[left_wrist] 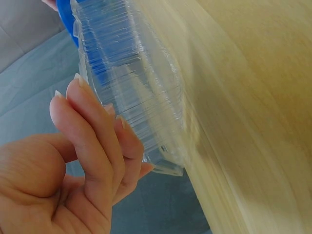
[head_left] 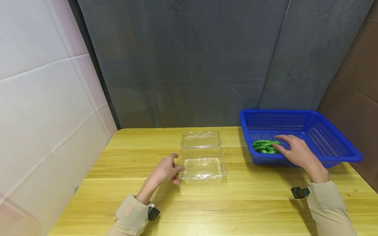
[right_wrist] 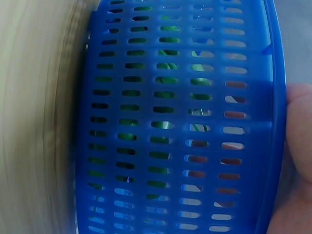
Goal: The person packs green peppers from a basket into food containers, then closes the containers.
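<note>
A clear plastic container (head_left: pixel 202 165) lies with its lid (head_left: pixel 200 140) folded back. At its left side is my left hand (head_left: pixel 166 169), a fingertip against the edge; in the left wrist view my left hand (left_wrist: pixel 90 161) has loosely bent fingers beside the clear wall (left_wrist: pixel 141 97). Green peppers (head_left: pixel 265 146) lie in the near left corner of the blue basket (head_left: pixel 339 141). Above them my right hand (head_left: pixel 296 150) reaches over the near rim, thumb and fingers apart. The right wrist view shows the perforated basket wall (right_wrist: pixel 146 146) with part of my right hand (right_wrist: pixel 300 156) at the rim.
The container and basket stand on a wooden table (head_left: pixel 200 203), the basket at the right. Behind the table hangs a grey partition (head_left: pixel 183 65); a white panel (head_left: pixel 44 98) borders the left and a brown one (head_left: pixel 354 82) the right.
</note>
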The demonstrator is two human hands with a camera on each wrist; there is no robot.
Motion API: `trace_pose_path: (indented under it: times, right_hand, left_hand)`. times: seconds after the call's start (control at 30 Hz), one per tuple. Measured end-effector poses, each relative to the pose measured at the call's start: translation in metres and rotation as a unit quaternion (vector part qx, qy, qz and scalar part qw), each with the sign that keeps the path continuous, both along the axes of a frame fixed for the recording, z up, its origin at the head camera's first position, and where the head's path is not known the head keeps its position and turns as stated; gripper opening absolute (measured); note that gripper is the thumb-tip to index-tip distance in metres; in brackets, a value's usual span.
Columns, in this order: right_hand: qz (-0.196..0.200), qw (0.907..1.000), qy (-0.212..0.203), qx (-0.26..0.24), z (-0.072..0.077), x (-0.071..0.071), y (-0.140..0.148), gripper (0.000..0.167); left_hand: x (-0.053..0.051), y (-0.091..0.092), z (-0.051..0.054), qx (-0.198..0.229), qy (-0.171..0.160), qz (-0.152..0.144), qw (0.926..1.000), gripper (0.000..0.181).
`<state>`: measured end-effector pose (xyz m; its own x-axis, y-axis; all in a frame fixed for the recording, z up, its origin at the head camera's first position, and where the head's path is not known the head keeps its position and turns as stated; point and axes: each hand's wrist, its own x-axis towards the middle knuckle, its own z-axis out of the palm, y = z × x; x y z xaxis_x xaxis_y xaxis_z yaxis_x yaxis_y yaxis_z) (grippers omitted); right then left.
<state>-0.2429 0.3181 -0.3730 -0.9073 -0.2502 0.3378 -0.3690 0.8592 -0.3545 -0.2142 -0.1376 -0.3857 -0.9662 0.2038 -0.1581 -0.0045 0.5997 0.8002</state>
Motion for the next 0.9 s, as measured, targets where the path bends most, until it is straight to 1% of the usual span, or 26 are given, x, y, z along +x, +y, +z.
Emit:
trace_pose_path:
  times: [0.13,0.33,0.6,0.9]
  right_hand:
    - [0.001,1.0,-0.005,0.005,-0.0009,-0.0012,0.0033,0.038]
    - [-0.001,0.9997,-0.023,0.009,0.0,-0.0011,0.0041,0.039]
    - [-0.004,0.9971,-0.076,0.001,0.0027,-0.0006,0.0051,0.041]
    - [-0.002,0.993,-0.118,0.01,0.0041,-0.0036,0.0094,0.044]
  left_hand:
    - [-0.0003,-0.0004,0.0004,0.0,-0.002,0.003,1.0,0.066]
    - [0.0002,-0.0001,0.0005,-0.002,-0.005,0.004,1.0,0.066]
    - [-0.0003,0.0002,-0.0003,-0.002,-0.002,0.003,1.0,0.066]
    - [-0.0004,0.0001,0.0002,-0.004,-0.001,0.002,1.0,0.066]
